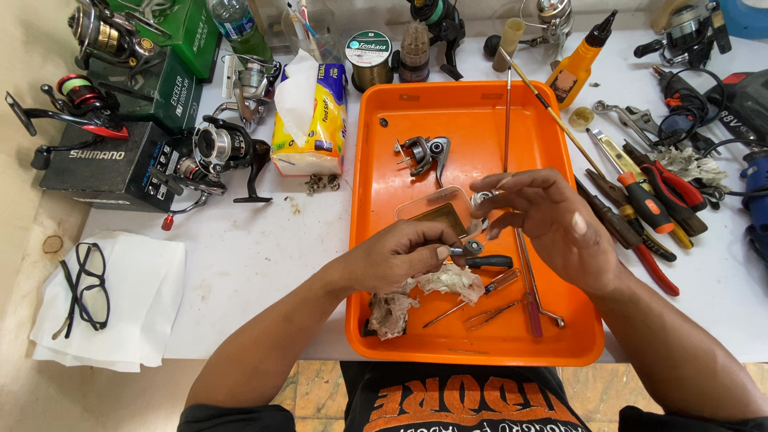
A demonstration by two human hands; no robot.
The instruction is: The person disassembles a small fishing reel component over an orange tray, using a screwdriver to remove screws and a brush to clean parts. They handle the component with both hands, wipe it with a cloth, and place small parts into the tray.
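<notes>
- The left hand (404,254) is closed around a small metal reel part (470,247), pinched between thumb and fingertips over the middle of the orange tray (384,160), with a stained rag (416,292) bunched under the palm.
- The right hand (552,224) comes in from three o'clock, fingers curled narrow around a small silvery piece (482,198); what exactly it grips is too small to tell.
- To do this fine work well, I judge both hands should stay low above the tray, so a dropped piece lands inside its raised rim rather than on the white table (264,256).
- A steady pinch with the left and slow turning with the right looks wisest; the part is tiny and likely greasy.
- At twelve o'clock from the hands lie a reel body piece (424,152) and a clear shallow dish (436,212); the dish sits just beside the fingers and could be knocked.
- At six o'clock lie thin tools (488,308), near the tray's front edge.
- Two long rods (552,116) cross the tray's far right corner and stick out past the rim; a lifted right wrist could catch them.
- At three o'clock, screwdrivers and pliers (648,208) crowd the table, leaving little room.
- At nine o'clock the table is open up to the spinning reel (220,152) and tissue pack (312,120); the glasses (84,288) on a white cloth lie well apart.
</notes>
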